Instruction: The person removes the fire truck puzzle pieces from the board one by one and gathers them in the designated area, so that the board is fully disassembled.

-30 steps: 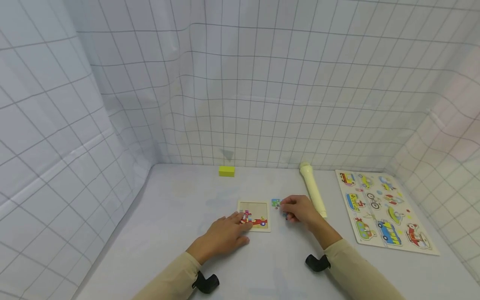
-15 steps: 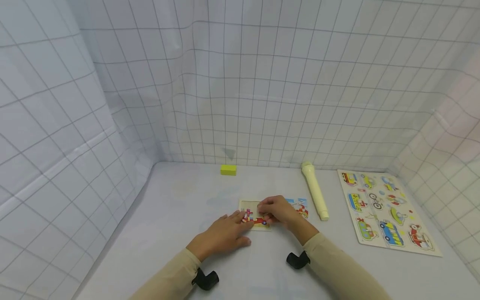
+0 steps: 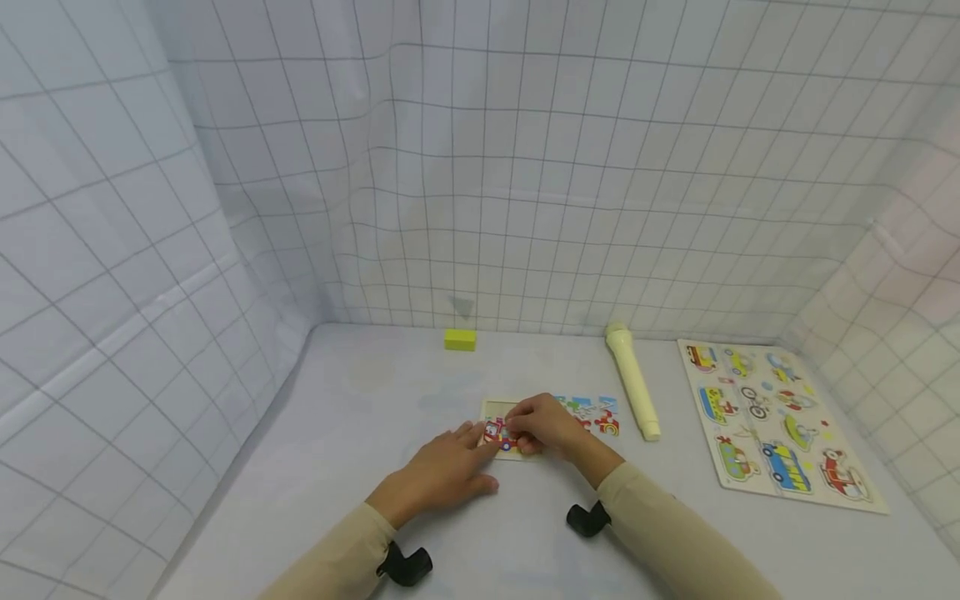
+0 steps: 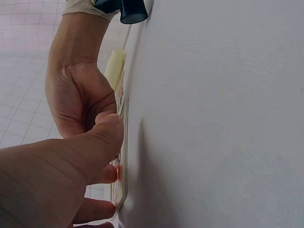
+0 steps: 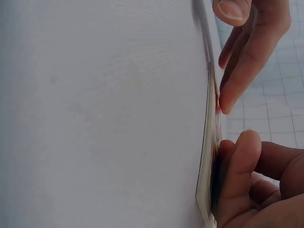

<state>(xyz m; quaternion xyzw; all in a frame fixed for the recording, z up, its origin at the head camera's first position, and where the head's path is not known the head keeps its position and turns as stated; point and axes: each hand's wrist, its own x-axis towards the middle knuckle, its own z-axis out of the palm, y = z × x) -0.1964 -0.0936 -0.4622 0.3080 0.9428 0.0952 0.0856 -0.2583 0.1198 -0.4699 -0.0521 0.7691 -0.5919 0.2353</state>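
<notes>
A small wooden puzzle tray (image 3: 484, 408) lies on the table, with red printed puzzle pieces (image 3: 493, 431) in its lower part. My left hand (image 3: 444, 469) rests on the tray's left side, its fingers stretched over the pieces. Over the tray's right half, my right hand (image 3: 553, 431) has thumb and fingers pinched together. In the right wrist view, a dark bluish sliver of a puzzle piece shows beside those fingertips (image 5: 249, 142), against the tray edge (image 5: 205, 166); most of it is hidden. Several loose puzzle pieces (image 3: 603, 412) lie right of the tray, partly behind the right hand.
A pale yellow toy microphone (image 3: 633, 387) lies to the right of the loose pieces. Farther right is a large vehicle picture board (image 3: 757, 450). A yellow block (image 3: 460, 340) sits at the back, near the gridded curtain (image 3: 517, 217).
My right hand has moved left from the loose pieces to the tray, then slightly farther left over it. The left hand stays on the tray's left side.
</notes>
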